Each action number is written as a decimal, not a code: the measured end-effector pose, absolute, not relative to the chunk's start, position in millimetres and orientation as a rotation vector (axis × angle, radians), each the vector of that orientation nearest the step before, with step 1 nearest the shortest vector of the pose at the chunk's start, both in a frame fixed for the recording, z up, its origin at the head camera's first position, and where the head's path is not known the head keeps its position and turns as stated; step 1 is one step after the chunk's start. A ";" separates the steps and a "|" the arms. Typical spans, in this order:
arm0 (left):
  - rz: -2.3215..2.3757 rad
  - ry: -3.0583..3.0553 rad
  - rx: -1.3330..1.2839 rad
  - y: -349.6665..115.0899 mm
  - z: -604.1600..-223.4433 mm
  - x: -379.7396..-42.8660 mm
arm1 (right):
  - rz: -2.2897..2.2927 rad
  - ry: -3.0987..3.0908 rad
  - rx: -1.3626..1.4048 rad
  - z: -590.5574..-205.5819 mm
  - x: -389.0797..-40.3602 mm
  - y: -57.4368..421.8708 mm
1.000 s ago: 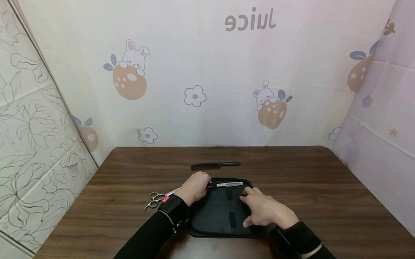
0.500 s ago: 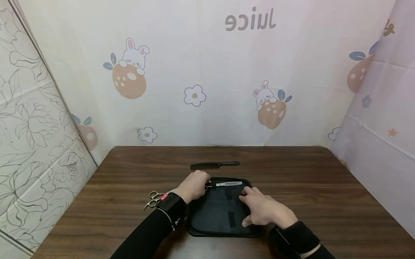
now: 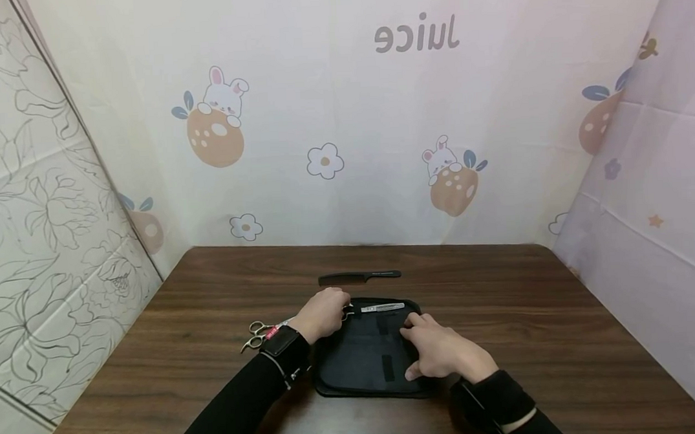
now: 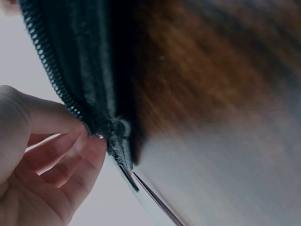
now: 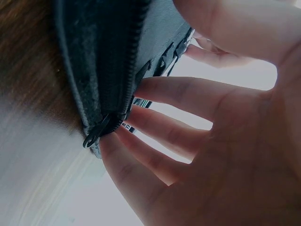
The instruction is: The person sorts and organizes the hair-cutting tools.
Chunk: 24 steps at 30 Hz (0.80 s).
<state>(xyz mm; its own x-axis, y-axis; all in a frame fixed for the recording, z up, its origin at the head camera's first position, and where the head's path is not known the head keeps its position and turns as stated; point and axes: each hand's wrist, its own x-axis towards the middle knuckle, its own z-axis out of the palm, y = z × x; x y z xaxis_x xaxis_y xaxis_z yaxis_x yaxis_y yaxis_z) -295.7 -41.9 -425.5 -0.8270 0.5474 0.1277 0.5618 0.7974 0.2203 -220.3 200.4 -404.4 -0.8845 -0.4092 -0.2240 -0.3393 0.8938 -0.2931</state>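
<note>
An unfolded black zippered case (image 3: pixel 354 365) lies on the table, its inside with dark straps facing up. Across its far edge lie thinning scissors (image 3: pixel 382 307), toothed blade to the right, running under a strap. At their handle end my left hand (image 3: pixel 322 314) pinches with thumb and fingertips, right beside the zip at the case's corner; the exact grip is partly hidden. My right hand (image 3: pixel 443 350) rests with spread fingers along the case's right edge, its fingertips (image 5: pixel 110 141) near a zip pull (image 5: pixel 96 132) in the right wrist view.
A black comb (image 3: pixel 358 277) lies beyond the case. Another pair of silver scissors (image 3: pixel 258 335) lies to the left, partly behind my left wrist. The brown wooden table (image 3: pixel 502 281) ends at a patterned cloth backdrop (image 3: pixel 331 114).
Almost nothing moves. The view shifts slightly, and both hands, the case and the thinning scissors keep their places.
</note>
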 end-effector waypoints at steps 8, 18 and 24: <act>-0.433 -2.945 -0.907 -45.6 -423.8 -294.6 | -0.358 2.777 -0.559 -403.8 -220.0 199.8; -0.535 -2.972 -0.916 -59.0 -417.2 -291.8 | -0.376 2.772 -0.551 -403.9 -220.2 200.3; -0.496 -2.939 -0.902 -63.7 -413.8 -288.9 | -0.392 2.768 -0.557 -403.6 -220.6 201.5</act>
<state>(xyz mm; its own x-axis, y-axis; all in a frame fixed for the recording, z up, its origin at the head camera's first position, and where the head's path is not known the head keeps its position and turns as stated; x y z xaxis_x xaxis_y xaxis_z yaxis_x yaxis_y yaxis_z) -288.9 -63.7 -413.8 -0.8319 0.5422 0.1180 0.5509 0.7815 0.2929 -220.6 201.5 -403.6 -0.8831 -0.4112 -0.2257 -0.3323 0.8881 -0.3176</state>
